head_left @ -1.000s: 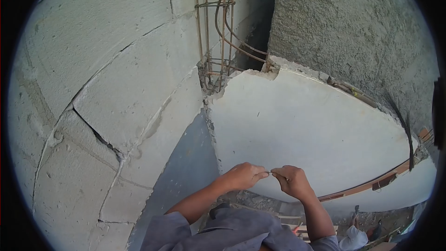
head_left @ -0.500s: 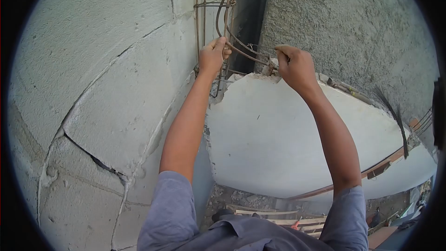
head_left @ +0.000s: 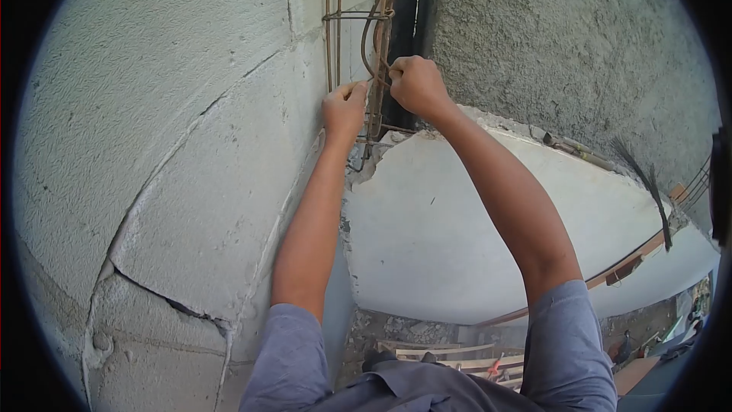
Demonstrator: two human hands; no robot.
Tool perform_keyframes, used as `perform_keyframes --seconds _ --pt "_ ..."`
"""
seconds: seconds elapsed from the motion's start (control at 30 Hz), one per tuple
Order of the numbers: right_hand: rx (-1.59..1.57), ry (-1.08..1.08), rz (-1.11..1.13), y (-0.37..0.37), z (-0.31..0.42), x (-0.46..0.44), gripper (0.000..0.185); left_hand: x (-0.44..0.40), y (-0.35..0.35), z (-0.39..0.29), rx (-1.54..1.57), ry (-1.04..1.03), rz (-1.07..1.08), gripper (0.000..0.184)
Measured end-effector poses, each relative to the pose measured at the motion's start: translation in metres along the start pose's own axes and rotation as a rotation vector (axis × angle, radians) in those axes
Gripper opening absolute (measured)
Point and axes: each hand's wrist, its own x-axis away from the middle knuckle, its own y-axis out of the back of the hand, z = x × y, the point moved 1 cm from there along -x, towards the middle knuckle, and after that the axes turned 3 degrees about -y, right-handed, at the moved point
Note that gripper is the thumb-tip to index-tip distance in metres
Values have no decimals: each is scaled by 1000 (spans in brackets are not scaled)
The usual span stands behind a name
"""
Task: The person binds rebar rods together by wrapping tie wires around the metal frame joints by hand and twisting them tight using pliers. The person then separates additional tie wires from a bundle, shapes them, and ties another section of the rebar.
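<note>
Upright rusty steel rebar (head_left: pixel 330 38) stands in the gap by the block wall, tied across by a thin stirrup (head_left: pixel 354 15). A curved rod (head_left: pixel 367 46) bends down among the bars. My left hand (head_left: pixel 345 111) is closed in a pinch beside the lower rods; what lies between its fingertips is too small to make out. Close on its right, my right hand (head_left: pixel 419 88) is closed with its fingertips at the bars, pinching what looks like a thin wire. That hand covers part of the rods behind it.
Grey block wall (head_left: pixel 206 183) with cracked joints rises on the left, rough cement wall (head_left: pixel 549 38) on the right. Below my hands is a white panel (head_left: pixel 450 221) with a broken edge. A bundle of dark wires (head_left: pixel 652 183) hangs over its right side. Wooden planks (head_left: pixel 450 355) lie far below.
My right hand has moved left and slightly up, from the panel's broken edge to the bars beside my left hand. My left hand has dropped slightly, still pinched.
</note>
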Motion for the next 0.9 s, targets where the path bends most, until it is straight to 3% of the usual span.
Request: perform_keyframes --seconds 0.13,0.23,0.33,0.43,0.53,0.63,0.73,0.8,0.9 --pt "-176 -31 -77 -13 23 20 19 17 -8 -11 -167 -192 -96 27" --pt "-291 -30 -139 -26 23 36 20 17 -3 -28 -186 -155 -43 29" --pt "-412 -98 -123 -31 23 46 23 11 3 -32 -56 -68 77 28" --pt "-556 -142 -177 -49 13 50 25 7 15 -42 367 255 214 26" --pt "-619 -173 -257 -65 10 61 26 -2 14 -20 613 396 273 24" --pt "-767 -269 -266 -75 18 63 20 -5 11 -12 524 384 270 24" --pt "-755 -291 -291 -86 23 65 19 -2 10 -27 246 173 245 24" --pt "-790 -298 -245 -88 22 64 24 -5 15 -24 221 258 314 26" --pt "-495 -106 -298 -84 31 74 14 -11 11 -25 208 280 323 27"
